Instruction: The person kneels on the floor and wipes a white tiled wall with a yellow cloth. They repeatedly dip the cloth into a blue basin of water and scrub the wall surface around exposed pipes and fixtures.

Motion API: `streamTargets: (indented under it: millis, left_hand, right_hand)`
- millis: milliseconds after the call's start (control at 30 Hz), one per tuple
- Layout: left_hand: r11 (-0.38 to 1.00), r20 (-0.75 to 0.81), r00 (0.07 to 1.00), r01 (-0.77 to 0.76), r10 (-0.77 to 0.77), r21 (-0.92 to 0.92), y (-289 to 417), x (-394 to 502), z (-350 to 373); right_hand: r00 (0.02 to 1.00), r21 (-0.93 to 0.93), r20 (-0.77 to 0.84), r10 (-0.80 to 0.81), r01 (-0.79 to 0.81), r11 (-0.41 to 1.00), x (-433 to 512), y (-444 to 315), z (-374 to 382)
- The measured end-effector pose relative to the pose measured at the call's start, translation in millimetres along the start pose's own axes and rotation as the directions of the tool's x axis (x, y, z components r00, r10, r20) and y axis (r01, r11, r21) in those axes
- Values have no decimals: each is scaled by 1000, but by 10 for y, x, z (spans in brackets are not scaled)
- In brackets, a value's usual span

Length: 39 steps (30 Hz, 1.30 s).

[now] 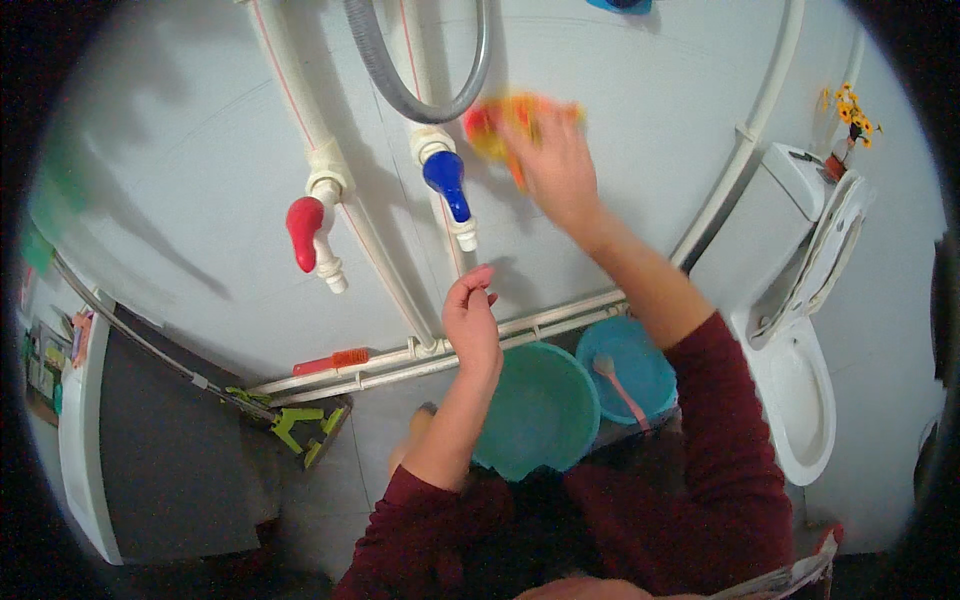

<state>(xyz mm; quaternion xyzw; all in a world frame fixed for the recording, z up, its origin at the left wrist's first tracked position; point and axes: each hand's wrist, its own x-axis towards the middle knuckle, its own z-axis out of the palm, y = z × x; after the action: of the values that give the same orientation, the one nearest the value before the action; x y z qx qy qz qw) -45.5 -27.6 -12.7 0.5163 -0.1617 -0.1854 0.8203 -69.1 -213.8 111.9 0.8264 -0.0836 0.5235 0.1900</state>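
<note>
My right hand (561, 169) presses a red, orange and yellow cloth (499, 124) against the pale wall (637, 82). The cloth and fingers are blurred. Just left of it, a tap with a blue lever (446, 180) sticks out from a white pipe, below a looped grey hose (409, 105). My left hand (472, 315) hangs beneath this tap in front of the pipe, fingers loosely bent and a little apart, with nothing seen in it. A second tap has a red lever (304, 232); it is farther left.
Below my arms stand a green basin (536, 405) and a blue basin (637, 352) with a pink-handled brush (619, 386). A toilet (806, 405) stands right. Low wall pipes (390, 367) carry a red brush (330, 361). A mop (307, 427) leans left, near a white-topped cabinet (86, 450).
</note>
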Motion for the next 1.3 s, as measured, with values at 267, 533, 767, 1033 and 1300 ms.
streamTargets:
  millis: [267,533,767,1033,1300]
  left_hand:
    - [998,-68,996,-66,66,0,-108,-10,66]
    - [1000,-88,996,-1,3,18,-73,19,79]
    - [1000,-17,999,-30,30,-3,-117,22,129]
    - [996,48,995,-84,82,40,-214,-36,237]
    - [807,269,890,-450,368,383,-129,-4,397]
  right_hand:
    - [999,136,-40,2,4,991,51,-286,285]
    - [827,220,525,-200,95,971,-1773,-82,309]
    - [900,132,-93,426,-413,901,-463,1417,-316]
    - [515,509,42,856,-748,425,-206,820,-77]
    - [781,247,391,487,-599,762,-549,908,-339]
